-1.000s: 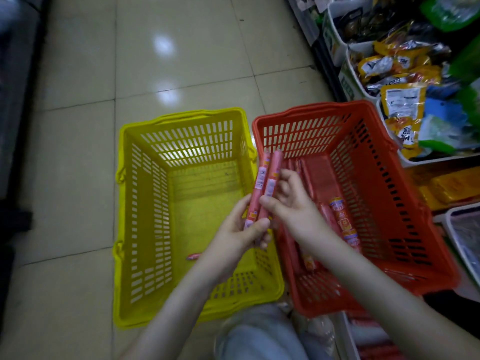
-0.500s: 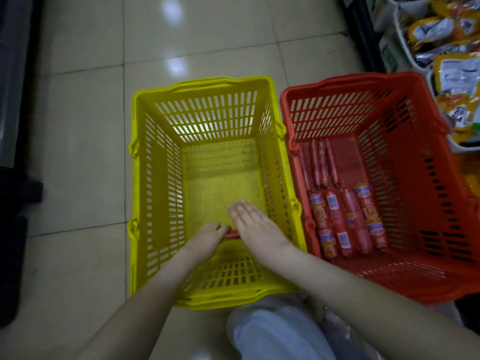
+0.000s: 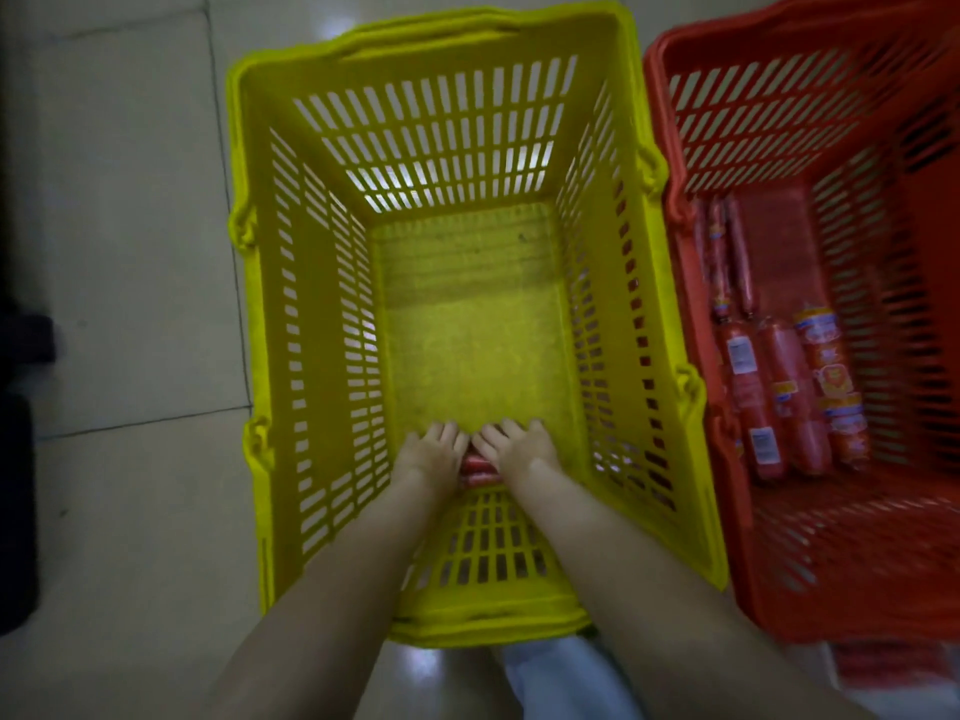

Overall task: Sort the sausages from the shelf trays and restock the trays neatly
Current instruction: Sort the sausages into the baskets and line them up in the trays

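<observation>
The left hand (image 3: pixel 434 452) and right hand (image 3: pixel 519 445) lie flat-fingered on thin sausages (image 3: pixel 478 470), too hidden to count, at the near end of one yellow basket (image 3: pixel 311 356). Beside it, one red basket (image 3: pixel 831 553) holds three thick sausages (image 3: pixel 789 402), with three thin ones (image 3: pixel 722 252) beyond.

dim, low-contrast frame, colours muddy. light from overhead: pale glare spots on the glossy cream floor tiles (image 3: pixel 130 252) at top and bottom centre, and a white glow through the far slots of the yellow slotted plastic basket (image 3: pixel 311 356). red slotted plastic basket (image 3: pixel 779 122) smeared by blur toward the right edge. label print on the red film-wrapped sausages (image 3: pixel 789 397) unreadable. wide-angle bowing of both rims. left margin near-black shadow. forearms (image 3: pixel 337 589) soft at bottom.
</observation>
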### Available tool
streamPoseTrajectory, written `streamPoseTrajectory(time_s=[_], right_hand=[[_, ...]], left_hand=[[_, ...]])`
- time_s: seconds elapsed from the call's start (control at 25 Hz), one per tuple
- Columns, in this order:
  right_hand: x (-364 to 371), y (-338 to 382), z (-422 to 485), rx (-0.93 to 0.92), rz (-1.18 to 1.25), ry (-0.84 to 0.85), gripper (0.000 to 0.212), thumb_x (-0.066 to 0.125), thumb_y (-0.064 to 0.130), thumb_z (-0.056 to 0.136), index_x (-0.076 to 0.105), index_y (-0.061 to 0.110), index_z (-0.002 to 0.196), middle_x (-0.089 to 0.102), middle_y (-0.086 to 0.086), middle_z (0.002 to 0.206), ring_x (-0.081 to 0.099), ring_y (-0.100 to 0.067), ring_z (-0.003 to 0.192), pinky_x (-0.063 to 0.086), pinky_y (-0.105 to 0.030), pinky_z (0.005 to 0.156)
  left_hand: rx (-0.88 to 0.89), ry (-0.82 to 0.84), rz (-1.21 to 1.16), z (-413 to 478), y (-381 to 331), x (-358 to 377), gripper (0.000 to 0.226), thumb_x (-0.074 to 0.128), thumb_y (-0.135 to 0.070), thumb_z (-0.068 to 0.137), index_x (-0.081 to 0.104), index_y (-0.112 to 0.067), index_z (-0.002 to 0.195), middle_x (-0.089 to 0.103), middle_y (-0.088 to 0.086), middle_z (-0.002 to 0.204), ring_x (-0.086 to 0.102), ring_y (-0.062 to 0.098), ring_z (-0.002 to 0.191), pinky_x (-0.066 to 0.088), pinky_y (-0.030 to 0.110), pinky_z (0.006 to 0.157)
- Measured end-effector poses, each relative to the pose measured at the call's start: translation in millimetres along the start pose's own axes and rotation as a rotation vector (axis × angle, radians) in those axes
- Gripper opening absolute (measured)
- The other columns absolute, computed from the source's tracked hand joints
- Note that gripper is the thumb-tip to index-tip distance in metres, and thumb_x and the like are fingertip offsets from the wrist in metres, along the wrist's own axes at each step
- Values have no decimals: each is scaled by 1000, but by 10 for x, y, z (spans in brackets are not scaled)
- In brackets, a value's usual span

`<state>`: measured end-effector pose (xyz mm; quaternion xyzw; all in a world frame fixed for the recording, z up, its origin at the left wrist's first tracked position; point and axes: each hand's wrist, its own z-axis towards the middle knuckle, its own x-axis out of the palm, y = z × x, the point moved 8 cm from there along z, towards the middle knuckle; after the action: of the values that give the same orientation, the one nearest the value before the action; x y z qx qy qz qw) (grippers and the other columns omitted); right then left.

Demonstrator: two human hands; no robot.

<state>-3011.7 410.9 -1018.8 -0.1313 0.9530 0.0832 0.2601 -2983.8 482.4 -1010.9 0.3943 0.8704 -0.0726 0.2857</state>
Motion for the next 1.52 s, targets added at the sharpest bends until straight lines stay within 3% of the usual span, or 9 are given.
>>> streamPoseTrajectory(time_s=[0.24,0.36,0.48,0.8,1.0,1.12,1.28,1.44,1.52], right_hand=[[-47,-261,-125,121,61,-26,66,30,28,103,-14,19,151,-1,0,160,7,-24,145,19,-49,113],[-69,-295,-216,117,146,4,69,34,26,102,-15,17,150,-7,-1,160,0,-23,147,13,-48,115],[-363,-297,-468,89,218,-164,67,38,27,101,-3,13,152,5,-5,160,9,-24,146,18,-42,115],[-1364,-1078,-2643,121,526,-916,54,41,14,93,29,6,146,40,-13,141,35,-30,131,32,-41,108],[-542,-2013,-4240,436,561,-1241,54,43,18,81,49,-3,131,56,-21,120,54,-40,108,42,-43,98],[583,-2297,-4711,707,662,-1255,52,41,19,84,48,-2,130,55,-19,119,52,-38,108,35,-39,100],[1961,-2329,-4487,930,782,-1069,54,48,11,76,46,-2,128,54,-20,119,55,-39,105,45,-44,93],[2580,-2122,-3671,735,733,-838,59,35,17,73,39,8,131,60,-12,124,61,-30,109,51,-39,90],[2710,-2023,-3226,606,629,-723,55,34,19,78,41,12,132,63,-7,124,62,-24,113,40,-38,102]], left_hand=[[37,58,-10,-76,-18,-7,75,31,-44,101,-22,-19,149,-18,1,159,-5,22,148,7,47,117],[21,40,-92,-79,-44,-66,74,34,-40,102,-18,-19,150,-15,4,160,-3,22,148,6,45,118],[-7,-20,-205,-162,-101,-297,74,39,-42,99,-6,-18,153,-2,9,161,9,24,147,12,43,117],[-1,-886,-679,-1259,-320,-2175,53,55,-20,90,43,7,134,49,28,133,49,42,121,39,45,103],[310,-1171,-625,-2168,-1407,-3003,48,43,-23,87,53,6,124,55,24,123,52,37,115,37,39,102],[594,-1156,-461,-2339,-2348,-3084,41,51,-12,85,56,5,121,56,23,123,54,36,113,39,40,101],[902,-938,7,-1926,-3409,-2716,48,45,-26,85,57,0,125,56,22,128,56,35,116,40,41,103],[834,-738,137,-1424,-3569,-2276,67,39,-42,84,39,-5,140,49,21,139,50,34,126,37,48,106],[812,-744,88,-1365,-3543,-2181,65,37,-37,85,30,-6,143,47,21,140,48,34,128,36,49,106]])
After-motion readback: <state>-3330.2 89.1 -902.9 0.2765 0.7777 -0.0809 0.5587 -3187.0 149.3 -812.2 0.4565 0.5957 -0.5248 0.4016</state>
